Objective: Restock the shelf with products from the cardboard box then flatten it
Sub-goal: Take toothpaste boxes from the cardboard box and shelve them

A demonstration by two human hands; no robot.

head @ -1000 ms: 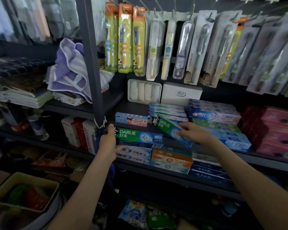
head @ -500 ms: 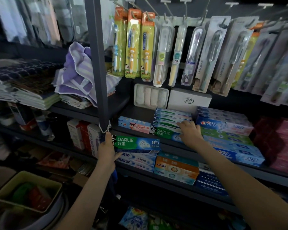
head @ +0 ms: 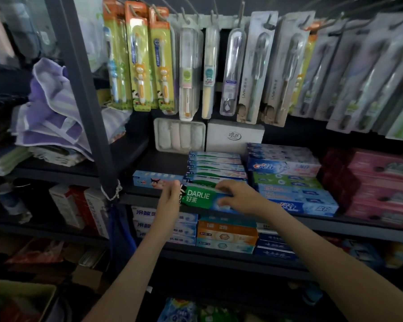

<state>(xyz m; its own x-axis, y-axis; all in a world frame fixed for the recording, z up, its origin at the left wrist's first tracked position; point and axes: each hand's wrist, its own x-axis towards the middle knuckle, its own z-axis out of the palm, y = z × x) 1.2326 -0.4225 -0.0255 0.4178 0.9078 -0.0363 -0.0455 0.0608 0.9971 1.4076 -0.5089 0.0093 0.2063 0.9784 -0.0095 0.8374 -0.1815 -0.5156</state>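
Observation:
A green and blue Darlie toothpaste box [head: 201, 198] lies level at the front edge of the middle shelf [head: 323, 220], in front of a stack of similar boxes [head: 215, 166]. My left hand [head: 170, 201] grips its left end. My right hand [head: 239, 197] holds its right part, fingers curled over the top edge and thumb on the front face. The cardboard box is out of view.
Crest toothpaste boxes [head: 286, 180] stack to the right, pink boxes [head: 382, 182] beyond them. Toothbrush packs [head: 137, 63] hang from hooks above. A grey shelf upright [head: 86, 101] stands left of my hands. More toothpaste boxes [head: 226, 235] fill the shelf below.
My left hand has lifted its Darlie box from the lower shelf's level up to the middle shelf. My right hand has left the stacked box and taken hold of this one.

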